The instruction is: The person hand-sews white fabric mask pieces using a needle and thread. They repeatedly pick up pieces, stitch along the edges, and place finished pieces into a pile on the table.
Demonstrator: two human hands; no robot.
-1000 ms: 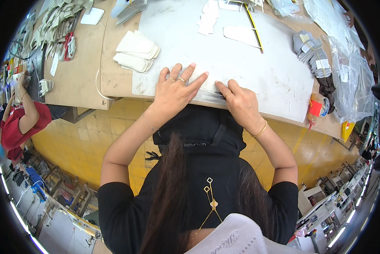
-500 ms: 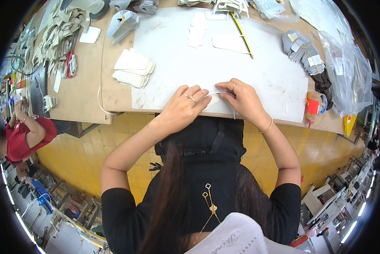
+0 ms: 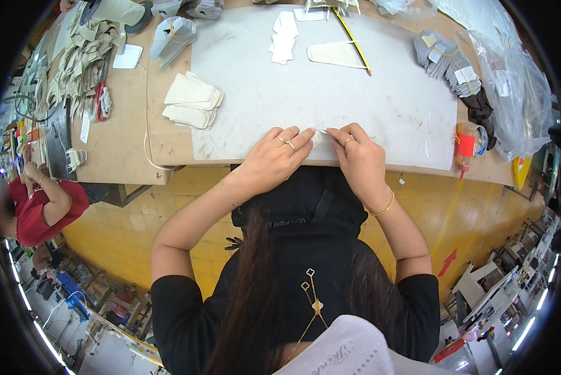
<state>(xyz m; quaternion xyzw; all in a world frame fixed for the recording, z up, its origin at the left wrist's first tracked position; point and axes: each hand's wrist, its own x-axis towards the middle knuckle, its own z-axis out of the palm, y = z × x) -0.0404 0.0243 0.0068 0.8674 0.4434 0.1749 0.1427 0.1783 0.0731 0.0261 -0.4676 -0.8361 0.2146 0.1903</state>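
A small cream-white cut piece [image 3: 318, 139] lies at the table's front edge, mostly covered by my fingers. My left hand [image 3: 279, 155] is closed over its left part, fingertips pressing it against the grey-white sheet [image 3: 243, 81]. On the other side, my right hand [image 3: 360, 156] pinches its upper right edge between thumb and forefinger. What exactly lies within that pinch is too small to make out. To the left sits a fanned stack of cream pieces [image 3: 193, 100]. Farther back are a tapered cream piece [image 3: 335, 55], several white paper-like pieces [image 3: 284, 39] and a yellow-black pencil [image 3: 355, 47].
Grey banded bundles [image 3: 446, 62] and a clear plastic bag [image 3: 502, 94] lie at right, near a red-labelled squeeze bottle [image 3: 465, 147]. Fabric strips [image 3: 90, 62], red-handled scissors [image 3: 102, 100] and another banded bundle [image 3: 173, 39] are at left. A co-worker in red [image 3: 52, 209] sits far left.
My right hand has turned and its fingers have closed in toward the piece. A thin white strip below it no longer shows. A small white scrap now appears beyond the table's front edge.
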